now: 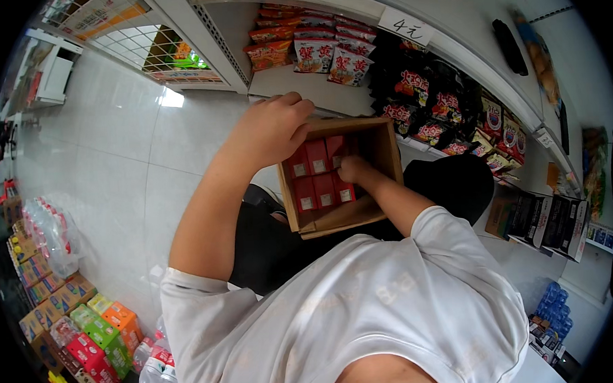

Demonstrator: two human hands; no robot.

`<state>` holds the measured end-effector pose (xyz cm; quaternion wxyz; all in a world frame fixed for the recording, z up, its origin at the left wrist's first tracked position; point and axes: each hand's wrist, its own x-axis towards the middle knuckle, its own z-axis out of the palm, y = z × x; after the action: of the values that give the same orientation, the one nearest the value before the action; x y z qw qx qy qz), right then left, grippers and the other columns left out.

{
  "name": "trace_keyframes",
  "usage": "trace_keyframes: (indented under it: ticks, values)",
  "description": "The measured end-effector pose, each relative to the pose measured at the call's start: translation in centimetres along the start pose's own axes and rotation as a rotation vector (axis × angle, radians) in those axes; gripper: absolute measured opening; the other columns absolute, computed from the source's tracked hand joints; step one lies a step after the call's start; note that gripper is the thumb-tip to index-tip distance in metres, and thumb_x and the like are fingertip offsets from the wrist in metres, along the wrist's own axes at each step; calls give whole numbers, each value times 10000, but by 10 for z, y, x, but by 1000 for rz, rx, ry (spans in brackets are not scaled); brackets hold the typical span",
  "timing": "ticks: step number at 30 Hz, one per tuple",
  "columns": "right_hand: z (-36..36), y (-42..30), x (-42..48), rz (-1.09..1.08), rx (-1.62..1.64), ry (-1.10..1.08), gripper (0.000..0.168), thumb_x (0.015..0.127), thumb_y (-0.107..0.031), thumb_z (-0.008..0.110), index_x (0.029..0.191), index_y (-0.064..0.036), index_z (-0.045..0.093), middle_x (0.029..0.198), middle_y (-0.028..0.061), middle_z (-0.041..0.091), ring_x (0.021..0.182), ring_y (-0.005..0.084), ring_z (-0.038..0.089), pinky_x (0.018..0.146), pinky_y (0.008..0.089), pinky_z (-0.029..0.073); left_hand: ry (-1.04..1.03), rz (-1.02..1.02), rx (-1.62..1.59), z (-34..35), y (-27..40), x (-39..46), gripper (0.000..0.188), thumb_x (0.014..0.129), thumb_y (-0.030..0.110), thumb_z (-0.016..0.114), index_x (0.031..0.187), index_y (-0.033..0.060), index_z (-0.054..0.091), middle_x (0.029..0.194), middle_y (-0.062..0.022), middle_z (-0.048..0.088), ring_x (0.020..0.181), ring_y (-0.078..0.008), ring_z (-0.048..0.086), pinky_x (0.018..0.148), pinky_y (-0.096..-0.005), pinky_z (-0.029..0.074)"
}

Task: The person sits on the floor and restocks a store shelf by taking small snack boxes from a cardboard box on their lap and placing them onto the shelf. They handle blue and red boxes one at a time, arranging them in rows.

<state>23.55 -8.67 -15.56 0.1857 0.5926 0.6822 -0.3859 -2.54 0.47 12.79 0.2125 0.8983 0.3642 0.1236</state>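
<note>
An open brown cardboard box (395,162) rests by my black-clad legs, with several small red boxes (324,190) packed in rows inside. My left hand (283,128) is over the box's upper left corner, near the shelf edge, back of the hand up and fingers bent; its fingertips and any grip on the rim are hidden. Inside the box, my right hand (354,170) is curled against the right side of the red boxes. Its fingertips are partly hidden, so a hold on one cannot be made out.
A white shelf (291,87) ahead holds orange and white snack packets (313,55) and black packets (412,87). A wire rack (161,44) stands upper left. Drink cartons (99,329) and wrapped bottles (52,236) stand on the floor at left. Black cartons (544,222) are at right.
</note>
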Motion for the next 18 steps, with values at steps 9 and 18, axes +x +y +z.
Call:
trace_keyframes:
  ticks: [9,18]
  values:
    - [21,-19,-5,-13,-209,284,923,947,-353,664,1596,138,229,1607,462,209,1515,610,203,1275,560,255,1,-41,1,-5,-2,-6,256,918,117,710,1150,23,653,1061,-185,677,1019,-419,670,840,-525,544]
    - [34,13,21,94,257,524,958,862,-315,748,1579,69,241,1435,397,516,1276,516,585,1086,515,507,-34,-105,28,-5,-6,-5,261,942,142,696,1182,43,666,1111,-166,695,1025,-413,682,848,-522,550]
